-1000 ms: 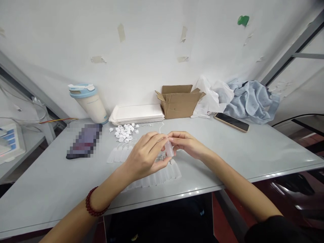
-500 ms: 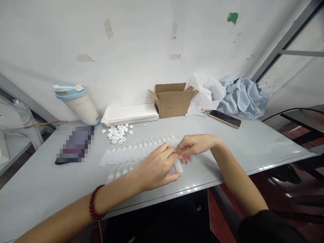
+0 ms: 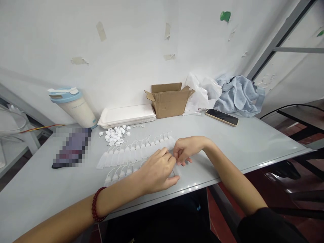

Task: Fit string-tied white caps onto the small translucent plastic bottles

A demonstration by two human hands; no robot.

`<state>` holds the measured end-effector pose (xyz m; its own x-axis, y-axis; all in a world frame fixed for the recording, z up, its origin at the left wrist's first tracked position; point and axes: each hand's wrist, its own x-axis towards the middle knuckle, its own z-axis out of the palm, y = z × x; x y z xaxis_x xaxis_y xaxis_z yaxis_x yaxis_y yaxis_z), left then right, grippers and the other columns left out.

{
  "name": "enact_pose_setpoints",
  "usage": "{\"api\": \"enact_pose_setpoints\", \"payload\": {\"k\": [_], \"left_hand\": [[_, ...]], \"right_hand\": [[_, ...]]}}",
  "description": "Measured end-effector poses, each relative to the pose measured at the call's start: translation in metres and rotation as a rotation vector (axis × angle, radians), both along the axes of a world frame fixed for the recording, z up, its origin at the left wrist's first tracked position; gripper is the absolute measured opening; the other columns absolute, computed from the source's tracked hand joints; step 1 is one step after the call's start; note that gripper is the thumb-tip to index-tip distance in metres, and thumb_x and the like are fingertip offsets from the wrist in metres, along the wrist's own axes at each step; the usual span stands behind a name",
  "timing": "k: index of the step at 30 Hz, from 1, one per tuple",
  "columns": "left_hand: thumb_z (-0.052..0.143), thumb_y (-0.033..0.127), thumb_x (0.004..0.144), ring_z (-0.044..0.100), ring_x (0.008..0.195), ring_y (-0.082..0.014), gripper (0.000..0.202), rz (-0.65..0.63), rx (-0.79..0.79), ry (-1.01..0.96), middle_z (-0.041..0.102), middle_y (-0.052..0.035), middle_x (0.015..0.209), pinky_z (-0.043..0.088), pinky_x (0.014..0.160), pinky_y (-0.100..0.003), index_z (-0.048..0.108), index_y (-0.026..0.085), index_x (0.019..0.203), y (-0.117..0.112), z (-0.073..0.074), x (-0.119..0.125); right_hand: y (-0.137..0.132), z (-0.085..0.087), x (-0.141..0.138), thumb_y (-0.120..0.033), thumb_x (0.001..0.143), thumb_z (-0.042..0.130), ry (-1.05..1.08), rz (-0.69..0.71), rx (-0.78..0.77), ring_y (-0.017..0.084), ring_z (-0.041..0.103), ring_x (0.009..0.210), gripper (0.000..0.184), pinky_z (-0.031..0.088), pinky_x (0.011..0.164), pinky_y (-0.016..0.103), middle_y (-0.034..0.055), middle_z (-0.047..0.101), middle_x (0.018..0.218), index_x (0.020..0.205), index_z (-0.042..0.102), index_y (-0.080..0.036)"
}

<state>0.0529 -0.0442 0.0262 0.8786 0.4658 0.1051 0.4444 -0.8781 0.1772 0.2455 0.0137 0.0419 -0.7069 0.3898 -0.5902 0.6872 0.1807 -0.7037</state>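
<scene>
My left hand (image 3: pixel 159 172) lies over the right end of the near row of tags, its fingers bent and thumb stretched out along the table. Between thumb and fingers a clear plastic piece (image 3: pixel 178 171) partly shows; the palm hides the rest. Touching the left fingertips, my right hand (image 3: pixel 186 149) is curled in a pinch, and what its fingertips hold is hidden. Behind the hands runs a far row of translucent tags (image 3: pixel 121 157) with white string loops. The near row of similar looped tags (image 3: pixel 115 178) is partly covered by my left forearm.
Small white caps (image 3: pixel 115 135) lie heaped behind the rows. Along the wall are a tumbler (image 3: pixel 79 108), stacked white sheets (image 3: pixel 126 114), an open cardboard box (image 3: pixel 170 103), a plastic bag (image 3: pixel 202 92) and blue cloth (image 3: pixel 239 96). A phone (image 3: pixel 222 117) lies at right, a dark pouch (image 3: pixel 73 146) at left.
My hands have drawn slightly closer together, and the right fingers are curled more tightly. The clear piece under my left hand shows less than before. The camera view has shifted slightly.
</scene>
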Motion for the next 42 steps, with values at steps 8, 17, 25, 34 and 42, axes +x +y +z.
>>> {"api": "enact_pose_setpoints", "payload": {"k": [8,17,25,34,42], "left_hand": [[0.057,0.036,0.084,0.051,0.081,-0.0241,0.028,-0.061,0.047,-0.025,0.061,-0.0091,0.078,0.048,0.076,-0.036,0.065,0.009,0.085,-0.001,-0.001,-0.003],[0.055,0.034,0.085,0.05,0.08,-0.024,0.027,-0.026,0.062,-0.014,0.06,-0.0087,0.077,0.048,0.074,-0.037,0.064,0.009,0.085,-0.001,-0.001,-0.002],[0.058,0.036,0.083,0.051,0.087,-0.0262,0.028,-0.009,0.021,-0.019,0.062,-0.0104,0.087,0.048,0.077,-0.04,0.063,0.01,0.093,0.0,0.0,-0.006],[0.045,0.028,0.089,0.054,0.096,-0.0261,0.023,0.201,0.021,-0.207,0.064,-0.0117,0.095,0.048,0.08,-0.04,0.061,0.013,0.097,0.031,0.01,-0.03],[0.042,0.024,0.077,0.062,0.095,-0.0288,0.028,0.627,0.002,-0.172,0.071,-0.0099,0.095,0.047,0.085,-0.04,0.067,0.016,0.084,0.124,0.006,-0.084]], "right_hand": [[0.0,-0.001,-0.001,-0.021,0.072,0.06,-0.006,-0.008,-0.014,0.011,0.058,0.05,0.013,0.041,0.053,0.023,-0.0004,0.064,0.063,0.077,0.066,-0.011],[0.0,0.0,-0.003,-0.023,0.072,0.06,-0.031,-0.003,-0.002,0.009,0.058,0.05,0.014,0.04,0.052,0.021,-0.0002,0.064,0.064,0.077,0.065,-0.011],[0.001,-0.002,-0.004,-0.029,0.072,0.063,-0.044,-0.003,-0.001,0.01,0.059,0.05,0.019,0.039,0.051,0.022,0.0004,0.065,0.064,0.078,0.066,-0.011],[0.002,0.012,0.015,-0.041,0.076,0.063,0.124,-0.227,0.118,0.008,0.051,0.044,0.029,0.031,0.044,0.021,0.0017,0.064,0.061,0.068,0.06,-0.013],[0.045,-0.018,0.052,-0.029,0.086,0.046,-0.026,-0.862,1.024,0.018,0.061,0.069,0.024,0.045,0.067,0.028,0.0097,0.069,0.08,0.088,0.063,-0.012]]}}
